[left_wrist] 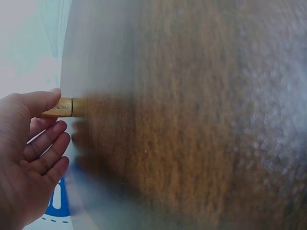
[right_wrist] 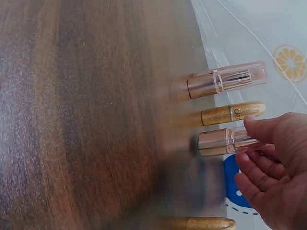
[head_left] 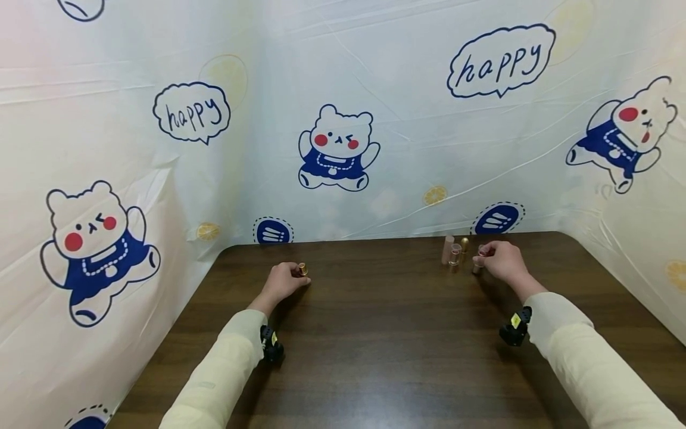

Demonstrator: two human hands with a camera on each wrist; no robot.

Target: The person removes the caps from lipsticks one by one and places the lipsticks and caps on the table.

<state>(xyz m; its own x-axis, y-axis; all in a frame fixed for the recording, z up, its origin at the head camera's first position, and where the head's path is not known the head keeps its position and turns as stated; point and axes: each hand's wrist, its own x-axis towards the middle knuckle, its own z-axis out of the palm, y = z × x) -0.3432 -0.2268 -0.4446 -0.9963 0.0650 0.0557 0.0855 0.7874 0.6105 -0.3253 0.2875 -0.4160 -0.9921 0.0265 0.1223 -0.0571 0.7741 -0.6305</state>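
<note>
Toward the table's far left, my left hand pinches a small gold lipstick tube between thumb and forefinger. In the left wrist view the tube stands at the tabletop, its upper part behind the thumb; the other fingers are loosely bent. At the far right, my right hand pinches the clear top of a rose-gold lipstick. Beside it stand a gold lipstick with a rounded top and another clear-topped rose-gold lipstick. Another gold tube shows at that view's bottom edge.
A pale pink tube stands left of the lipstick group. The dark wooden table has its far edge against a printed curtain, which also rises on both sides. Black wrist cameras sit on both wrists.
</note>
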